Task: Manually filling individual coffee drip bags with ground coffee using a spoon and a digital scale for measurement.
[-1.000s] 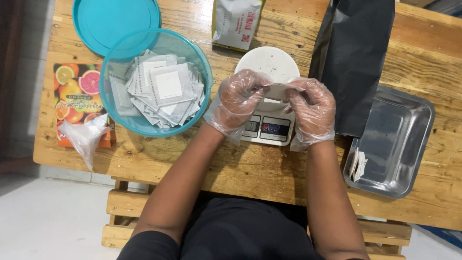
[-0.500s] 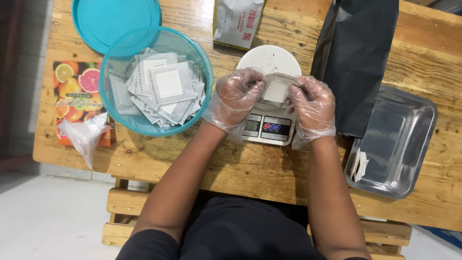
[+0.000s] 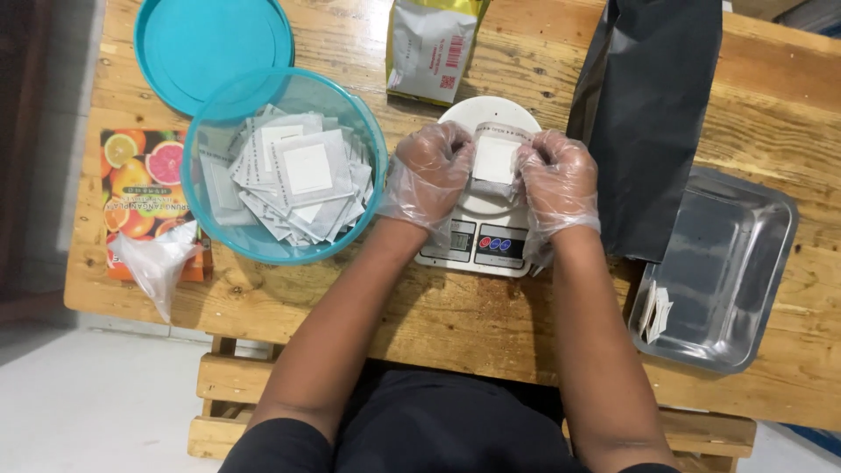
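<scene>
Both of my hands wear clear plastic gloves and hold one small white sachet (image 3: 496, 160) between them, just above the round white pan of a small digital scale (image 3: 477, 241). My left hand (image 3: 427, 175) pinches the sachet's left edge, and my right hand (image 3: 558, 180) grips its right edge. The sachet faces up with a white square in its middle. A teal plastic bowl (image 3: 368, 140) holding several similar flat sachets sits just left of my left hand.
A teal lid (image 3: 210, 48) lies behind the bowl. A silver pouch (image 3: 429, 48) lies beyond the scale, and a black plastic bag (image 3: 648, 114) is to its right. A steel tray (image 3: 736, 263) with a few sachets sits right. A fruit-printed box (image 3: 131, 184) and crumpled clear plastic (image 3: 158, 263) lie left.
The sachet has turned flat and face-up between my hands, which spread slightly apart over the scale pan. The camera view shifted a little.
</scene>
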